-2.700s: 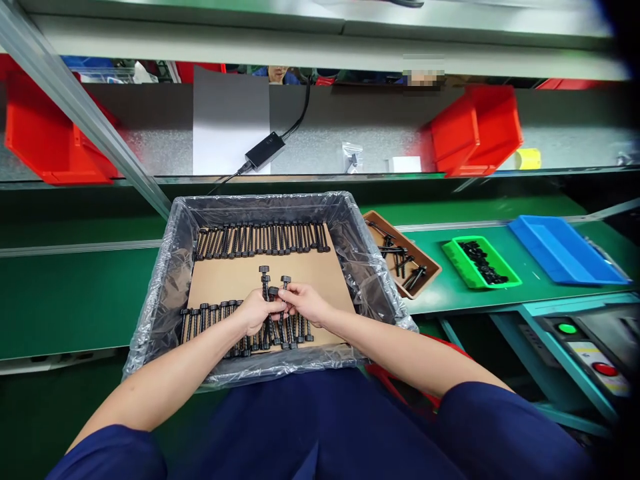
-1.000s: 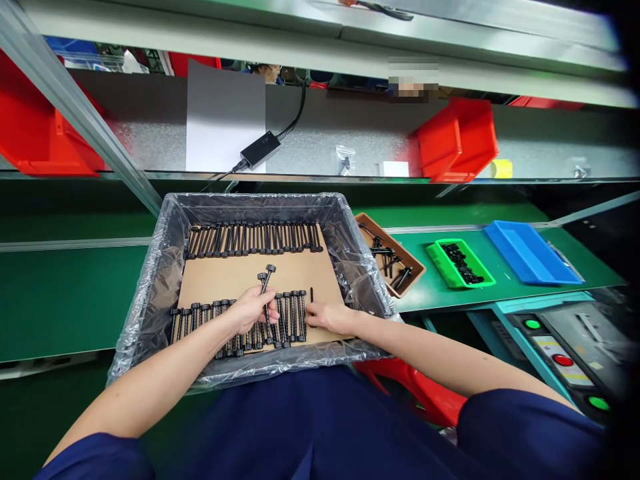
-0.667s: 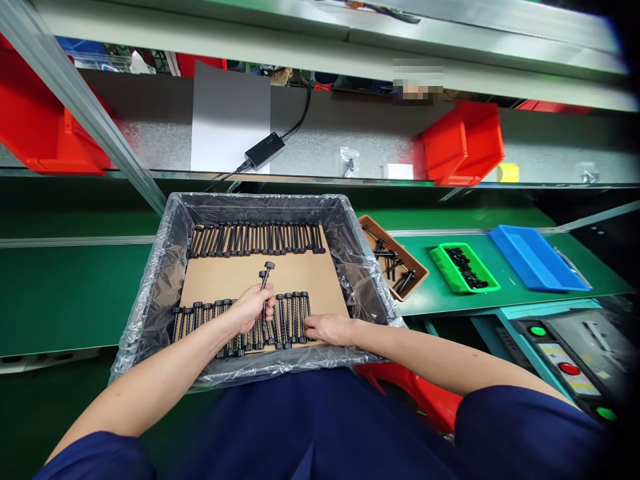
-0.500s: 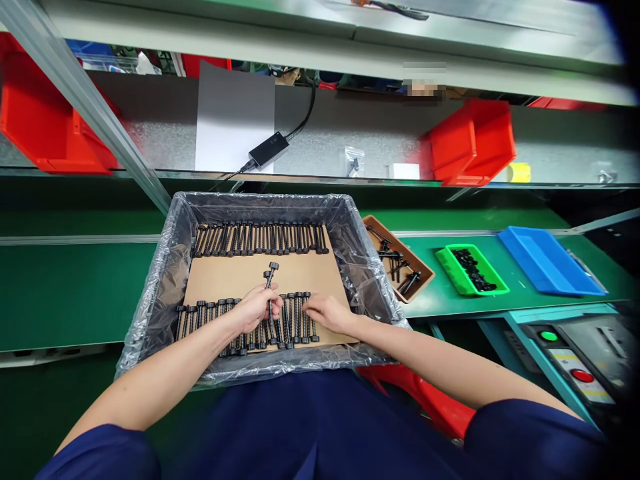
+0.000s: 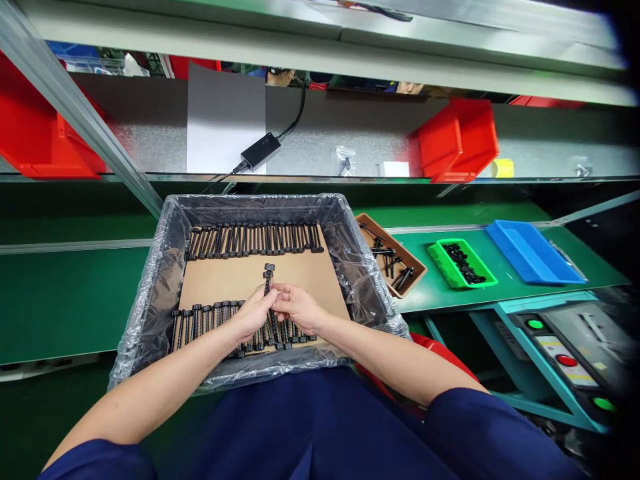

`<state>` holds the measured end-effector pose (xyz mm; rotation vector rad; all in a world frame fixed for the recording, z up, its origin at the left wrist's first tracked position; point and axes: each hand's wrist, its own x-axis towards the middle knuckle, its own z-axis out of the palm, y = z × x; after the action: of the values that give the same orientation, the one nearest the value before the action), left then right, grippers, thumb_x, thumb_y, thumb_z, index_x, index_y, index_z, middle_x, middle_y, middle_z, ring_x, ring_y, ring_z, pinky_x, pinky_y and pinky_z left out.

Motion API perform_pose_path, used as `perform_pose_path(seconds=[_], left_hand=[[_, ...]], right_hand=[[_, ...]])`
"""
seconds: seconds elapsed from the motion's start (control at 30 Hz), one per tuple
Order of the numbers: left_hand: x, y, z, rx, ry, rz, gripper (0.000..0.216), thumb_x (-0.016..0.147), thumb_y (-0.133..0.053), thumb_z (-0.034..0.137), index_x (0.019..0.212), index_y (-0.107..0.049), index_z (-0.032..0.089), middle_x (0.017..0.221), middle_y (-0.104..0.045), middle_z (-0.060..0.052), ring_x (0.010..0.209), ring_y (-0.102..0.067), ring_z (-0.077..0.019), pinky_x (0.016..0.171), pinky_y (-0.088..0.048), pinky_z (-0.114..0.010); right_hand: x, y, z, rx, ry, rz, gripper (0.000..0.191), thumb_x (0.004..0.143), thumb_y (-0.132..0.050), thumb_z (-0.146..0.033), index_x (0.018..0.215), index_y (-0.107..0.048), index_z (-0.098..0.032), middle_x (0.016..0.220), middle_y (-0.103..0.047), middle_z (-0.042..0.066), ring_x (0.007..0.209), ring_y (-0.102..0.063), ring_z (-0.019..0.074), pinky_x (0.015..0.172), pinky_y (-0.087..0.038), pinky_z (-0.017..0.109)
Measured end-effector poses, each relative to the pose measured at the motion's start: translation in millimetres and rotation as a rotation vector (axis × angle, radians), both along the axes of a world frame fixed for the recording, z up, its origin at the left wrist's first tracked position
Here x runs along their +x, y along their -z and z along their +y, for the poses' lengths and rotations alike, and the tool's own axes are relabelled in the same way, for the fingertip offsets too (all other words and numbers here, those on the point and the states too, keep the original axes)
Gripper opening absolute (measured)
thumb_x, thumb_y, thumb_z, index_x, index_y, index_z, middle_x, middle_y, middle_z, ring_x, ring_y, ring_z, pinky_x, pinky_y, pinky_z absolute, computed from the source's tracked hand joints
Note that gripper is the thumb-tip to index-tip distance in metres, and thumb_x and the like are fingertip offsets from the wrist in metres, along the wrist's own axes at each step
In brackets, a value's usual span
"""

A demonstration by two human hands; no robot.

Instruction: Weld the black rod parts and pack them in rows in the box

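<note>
My left hand (image 5: 256, 313) is closed around a black knobbed rod (image 5: 269, 275), held upright with its round head above the fingers. A second head shows close beneath it, so there may be more than one rod in the grip. Against the left fingers, my right hand (image 5: 299, 308) has its thumb and fingertips pinched together; whatever lies between them is hidden. Both hands are over the near row of similar rods (image 5: 197, 319). A far row of rods (image 5: 255, 239) lies across the brown cardboard sheet (image 5: 225, 277), inside a plastic-lined bin (image 5: 167, 267).
Right of the bin stand a brown tray (image 5: 415, 270) with loose rods, a green tray (image 5: 440, 260) of small black parts and a blue tray (image 5: 530, 253). The shelf above carries red bins (image 5: 457, 143) and a black adapter box (image 5: 261, 151). A control panel (image 5: 565, 353) sits lower right.
My right hand has moved left from the near row to meet my left hand. The left hand keeps hold of the rod. The view has shifted slightly.
</note>
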<state>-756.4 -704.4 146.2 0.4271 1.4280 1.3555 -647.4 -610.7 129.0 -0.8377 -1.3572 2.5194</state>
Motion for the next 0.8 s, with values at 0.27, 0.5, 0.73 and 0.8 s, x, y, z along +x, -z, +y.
perform_pose_path(seconds=[0.27,0.5,0.73,0.8], left_hand=[[-4.6,-11.8,2.2,-0.093,-0.09,-0.092,0.043,0.089,-0.051,0.033,0.129,-0.042,0.018,0.081,-0.06,-0.002,0.044,-0.044,-0.0045,0.038,-0.027,-0.016],[-5.5,-10.4,3.2,-0.07,-0.111,-0.143,0.03,0.082,-0.053,0.042,0.101,-0.051,0.019,0.058,-0.048,0.006,0.036,-0.03,-0.0033,0.038,-0.011,-0.016],[-6.0,0.2,4.2,-0.052,-0.105,-0.127,0.017,0.076,-0.059,0.031,0.083,-0.058,0.015,0.065,-0.053,0.003,0.051,-0.046,-0.0062,0.047,-0.032,-0.018],[-4.2,2.8,3.1,-0.049,-0.025,-0.077,0.021,0.074,-0.065,0.033,0.081,-0.062,0.014,0.064,-0.054,0.002,0.056,-0.049,-0.0079,0.056,-0.038,-0.021]], right_hand=[[51.5,32.3,77.4,0.53,-0.059,-0.781,0.026,0.067,-0.069,-0.002,0.069,-0.048,-0.016,0.046,-0.048,-0.008,0.037,-0.05,0.0075,0.037,-0.042,0.016],[64.2,63.9,62.7,0.513,-0.244,-1.003,0.034,0.066,-0.069,-0.002,0.075,-0.042,-0.02,0.04,-0.048,-0.009,0.033,-0.051,0.0123,0.037,-0.043,0.019],[60.9,35.9,76.2,0.877,-0.451,-0.913,0.012,0.072,-0.066,-0.007,0.071,-0.057,-0.014,0.061,-0.061,0.001,0.06,-0.063,0.0142,0.052,-0.045,0.018],[56.8,21.7,76.1,0.83,-0.34,-0.738,0.003,0.08,-0.061,-0.016,0.077,-0.061,-0.014,0.07,-0.062,0.002,0.064,-0.061,0.0117,0.053,-0.044,0.017]])
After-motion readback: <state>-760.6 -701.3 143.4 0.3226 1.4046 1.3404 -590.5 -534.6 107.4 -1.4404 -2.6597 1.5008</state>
